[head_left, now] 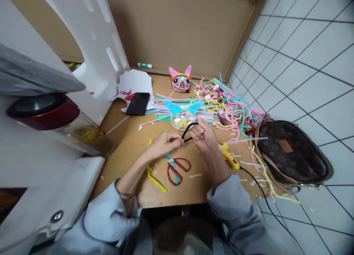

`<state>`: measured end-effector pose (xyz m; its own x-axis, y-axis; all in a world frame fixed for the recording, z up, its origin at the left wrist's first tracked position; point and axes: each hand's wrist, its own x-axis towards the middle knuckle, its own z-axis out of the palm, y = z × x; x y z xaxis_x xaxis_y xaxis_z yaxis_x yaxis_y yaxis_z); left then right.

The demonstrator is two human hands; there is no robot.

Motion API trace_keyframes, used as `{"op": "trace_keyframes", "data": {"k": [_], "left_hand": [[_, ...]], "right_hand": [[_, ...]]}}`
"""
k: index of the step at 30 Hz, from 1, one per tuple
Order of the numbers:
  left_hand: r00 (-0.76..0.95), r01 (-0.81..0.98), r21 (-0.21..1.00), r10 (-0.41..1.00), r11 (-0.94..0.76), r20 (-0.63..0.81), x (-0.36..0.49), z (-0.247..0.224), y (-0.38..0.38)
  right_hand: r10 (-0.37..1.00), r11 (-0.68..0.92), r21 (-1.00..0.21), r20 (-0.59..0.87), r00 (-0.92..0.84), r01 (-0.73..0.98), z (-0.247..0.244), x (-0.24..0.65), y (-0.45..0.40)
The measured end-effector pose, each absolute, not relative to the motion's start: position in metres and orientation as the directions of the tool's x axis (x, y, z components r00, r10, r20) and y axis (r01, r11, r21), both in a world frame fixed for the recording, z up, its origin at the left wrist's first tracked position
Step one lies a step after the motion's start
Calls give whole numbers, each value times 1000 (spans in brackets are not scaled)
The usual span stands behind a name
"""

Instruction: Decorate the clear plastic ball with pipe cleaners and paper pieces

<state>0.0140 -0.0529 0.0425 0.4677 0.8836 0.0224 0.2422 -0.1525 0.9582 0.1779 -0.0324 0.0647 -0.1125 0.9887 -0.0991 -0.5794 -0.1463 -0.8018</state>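
A black pipe cleaner (pixel 188 128) is bent into a loop between my two hands, above the middle of the table. My left hand (pixel 168 142) pinches one end of it between thumb and fingers. Curled around its other part is my right hand (pixel 201 133). Just beyond them lies a clear mask-like piece (pixel 183 118) with two blue fuzzy ears and a yellow curve on it. Red-handled scissors (pixel 177 169) rest on the table below my left hand. A yellow glue gun (pixel 229 156) lies to the right of my right wrist.
Behind are a pink-eared animal head (pixel 181 81), a tangle of coloured pipe cleaners (pixel 235 107), a black phone (pixel 138 103) and a green-white marker (pixel 145 65). A brown handbag (pixel 295 151) sits at right. A red-lidded bottle (pixel 63 122) stands at left. A yellow strip (pixel 156 181) lies in front.
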Motion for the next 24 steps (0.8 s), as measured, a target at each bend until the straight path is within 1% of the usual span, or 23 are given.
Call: {"op": "trace_keyframes", "data": {"k": [5,10,14,17,20,22,24], "left_hand": [[453,285,944,891,-167,21,14,44,-54],[499,238,958,866,-157,18,15,47,-56],[423,189,968,903,-166,73,14,44,-54],[353,163,977,933,-138,73,13,43,-52],[282,123,986,956,-114,75,13,45,-51],[238,86,992,968,-97,74,13,48,-51],[217,70,993,973,-91,74,13,50,-52]], "right_hand": [[985,-169,-774,-120,-122,-611,64,178,-31],[989,-136,-803,-76,-127,-580,61,178,-30],[992,-118,-795,-62,-114,-595,62,178,-30],[994,-103,-803,-58,-95,-587,66,177,-32],[999,-14,-855,7,-39,-518,68,177,-34],[998,54,-903,57,5,-427,67,177,-36],[996,87,-940,81,30,-330,66,178,-36]]}}
